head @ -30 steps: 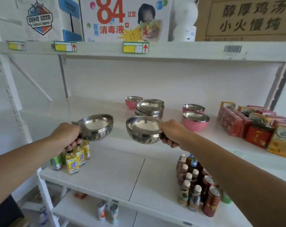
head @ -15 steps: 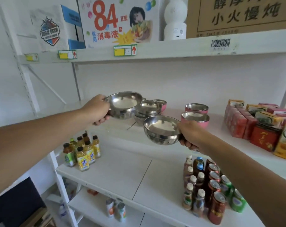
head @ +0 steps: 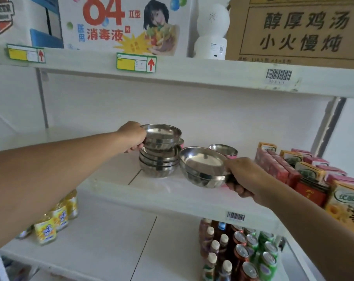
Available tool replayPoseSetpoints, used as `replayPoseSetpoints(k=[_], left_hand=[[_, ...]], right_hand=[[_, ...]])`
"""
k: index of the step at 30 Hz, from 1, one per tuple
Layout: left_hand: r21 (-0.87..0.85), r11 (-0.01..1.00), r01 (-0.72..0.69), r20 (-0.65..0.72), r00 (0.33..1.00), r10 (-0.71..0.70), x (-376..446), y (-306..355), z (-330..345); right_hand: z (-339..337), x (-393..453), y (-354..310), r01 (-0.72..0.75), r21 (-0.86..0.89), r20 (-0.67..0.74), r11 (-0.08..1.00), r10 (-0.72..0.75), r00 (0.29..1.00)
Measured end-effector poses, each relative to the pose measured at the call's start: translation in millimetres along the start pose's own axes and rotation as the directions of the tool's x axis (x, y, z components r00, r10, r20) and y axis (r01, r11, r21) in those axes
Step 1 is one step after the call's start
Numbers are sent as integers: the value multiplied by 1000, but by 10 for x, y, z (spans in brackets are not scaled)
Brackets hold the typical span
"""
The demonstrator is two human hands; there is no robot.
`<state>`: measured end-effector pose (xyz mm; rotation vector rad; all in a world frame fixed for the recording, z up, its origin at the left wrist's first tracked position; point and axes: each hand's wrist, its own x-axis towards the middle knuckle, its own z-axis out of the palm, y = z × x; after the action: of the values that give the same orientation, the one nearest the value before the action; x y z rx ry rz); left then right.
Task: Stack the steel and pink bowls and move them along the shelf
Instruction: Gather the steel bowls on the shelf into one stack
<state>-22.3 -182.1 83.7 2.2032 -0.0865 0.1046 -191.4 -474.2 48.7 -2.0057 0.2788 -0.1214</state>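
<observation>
Gripping a steel bowl [head: 161, 136] by its rim, the left hand [head: 132, 135] holds it atop the stack of steel bowls [head: 159, 162] on the white middle shelf [head: 151, 191]. The right hand [head: 248, 179] clasps another steel bowl [head: 203, 166] just beside the stack. A pink bowl [head: 224, 151] sits behind, juice cartons [head: 306, 175] to the right, bottles and cans [head: 239, 250] on the shelf below.

We see a top shelf [head: 212, 72] carrying an "84" disinfectant carton [head: 123, 25], a white dome camera [head: 211, 31] and a brown chicken-soup carton [head: 301, 29]; yellow price tags [head: 136, 62] and a barcode sticker [head: 279, 75] on its edge. Drink cartons [head: 306, 171] at right of the middle shelf. Below: yellow bottles [head: 50, 224] left, bottles and cans [head: 241, 252] right.
</observation>
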Motion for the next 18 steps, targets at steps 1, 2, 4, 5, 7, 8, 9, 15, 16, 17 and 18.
replayPoseSetpoints(k=[1, 2, 4, 5, 7, 8, 9, 15, 16, 17, 18], left_hand=[[27, 999, -21, 8, 1000, 20, 68, -36, 30], [53, 997, -48, 14, 999, 47, 126, -72, 55], [100, 990, -98, 39, 995, 94, 234, -146, 86], [120, 986, -116, 56, 992, 110, 265, -176, 95], [167, 975, -148, 87, 987, 135, 314, -223, 90], [191, 969, -159, 99, 985, 142, 346, -243, 82], [205, 965, -166, 110, 983, 145, 368, -260, 69], [233, 949, -214, 170, 969, 177, 441, -311, 14], [245, 945, -219, 176, 968, 179, 451, -319, -3], [249, 943, -222, 181, 967, 180, 459, -327, -23], [246, 943, -225, 180, 966, 183, 474, -344, -49]], right_hand=[[-17, 46, -46, 1, 16, -15, 1000, -1, 1000], [-29, 92, -92, 5, 29, -29, 1000, -4, 1000], [-30, 201, -193, 18, 35, -58, 999, -16, 998], [-24, 252, -245, 25, 35, -81, 999, -22, 996], [9, 359, -341, 35, 39, -128, 999, -30, 991], [34, 410, -385, 37, 46, -145, 998, -30, 989], [59, 462, -425, 34, 61, -157, 998, -24, 987], [254, 815, -721, 33, 87, -141, 996, -20, 990], [305, 876, -778, 38, 84, -135, 996, -26, 990], [360, 926, -835, 42, 76, -132, 996, -32, 991], [424, 969, -890, 46, 67, -128, 997, -38, 991]])
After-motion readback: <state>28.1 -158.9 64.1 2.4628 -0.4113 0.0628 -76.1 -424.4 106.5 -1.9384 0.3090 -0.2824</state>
